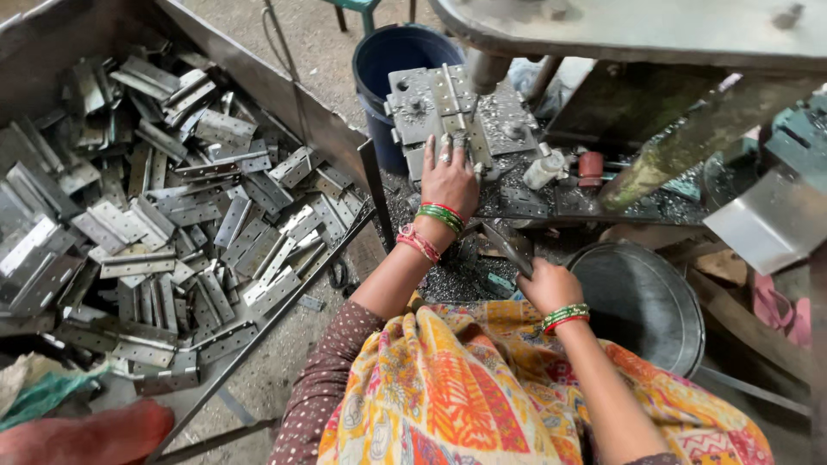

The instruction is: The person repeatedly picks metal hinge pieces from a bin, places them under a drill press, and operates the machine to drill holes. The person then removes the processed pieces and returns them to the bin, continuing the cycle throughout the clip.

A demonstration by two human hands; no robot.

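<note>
Steel hinge [455,116] lies on press die [508,129], upper centre of frame. Left hand [449,178] flat on hinge, fingers spread, pressing not pinching. Right hand [549,287] closed on metal piece [508,245], lower centre. Advice: seat hinge square, keep fingertips clear of ram [485,69].

Dull grey metal hinges [164,215] fill the rusty steel tray [284,95] left of the hands, a matt metal hinge [457,112] lies under the left hand's [450,176] fingertips, and a smooth metal basin [646,301] sits beside the right hand [548,286].

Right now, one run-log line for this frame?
left hand: fingers on hinge on press die | right hand: holding metal piece | hinge pile in left bin | blue bucket behind die
</note>
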